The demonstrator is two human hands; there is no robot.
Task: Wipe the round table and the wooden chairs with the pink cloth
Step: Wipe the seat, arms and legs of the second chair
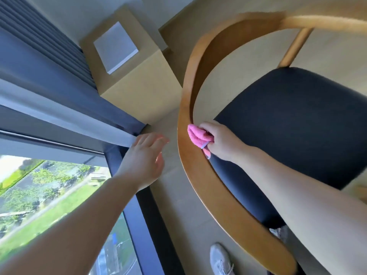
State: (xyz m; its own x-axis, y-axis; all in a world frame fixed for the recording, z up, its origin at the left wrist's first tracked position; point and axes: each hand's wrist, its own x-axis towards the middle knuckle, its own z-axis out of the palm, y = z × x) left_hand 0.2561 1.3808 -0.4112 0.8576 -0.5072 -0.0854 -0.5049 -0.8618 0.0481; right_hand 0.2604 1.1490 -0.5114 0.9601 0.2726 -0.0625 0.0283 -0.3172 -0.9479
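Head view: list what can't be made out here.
- Round table: nowhere in frame, so its state is unknown.
- Wooden chair: upper backrest blurred; right side cut by the edge.
- Pink cloth: mostly bunched inside the right hand.
- Left hand: blurred; contact with anything unclear.
- Shoe: cut by the bottom edge.

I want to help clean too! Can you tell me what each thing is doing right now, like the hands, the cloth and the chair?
right hand: grips the cloth, pressing it on the chair's rail
left hand: fingers relaxed, holds nothing, in the air beside the chair
pink cloth: bunched up, against the rail's inner side
wooden chair: upright, nobody sitting on its dark seat
window blind: partly down, glass below uncovered
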